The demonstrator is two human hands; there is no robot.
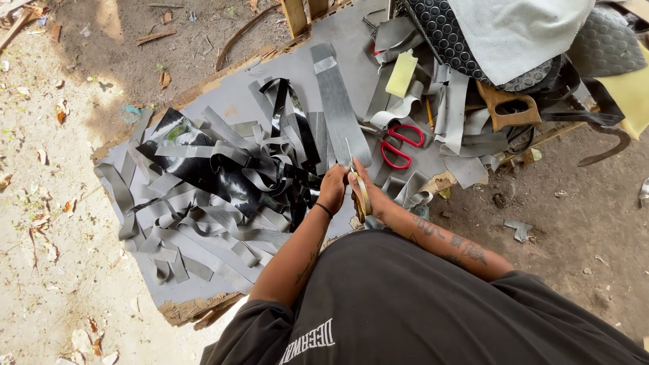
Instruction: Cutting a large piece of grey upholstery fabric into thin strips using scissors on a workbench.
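Observation:
My left hand [332, 187] grips the near end of a long grey strip [337, 101] that runs away from me across the grey work sheet [233, 101]. My right hand [363, 189] is closed on a pair of metal scissors [358, 188], whose blades point along the strip's edge. Both hands sit close together at the sheet's near edge.
A heap of cut grey and glossy black strips [216, 182] lies to the left. Red-handled scissors [399, 145], a wooden-handled saw [507, 108], yellow foam [401, 73] and studded black rubber matting [453, 40] lie at the right. Bare dirt ground [54, 203] surrounds the sheet.

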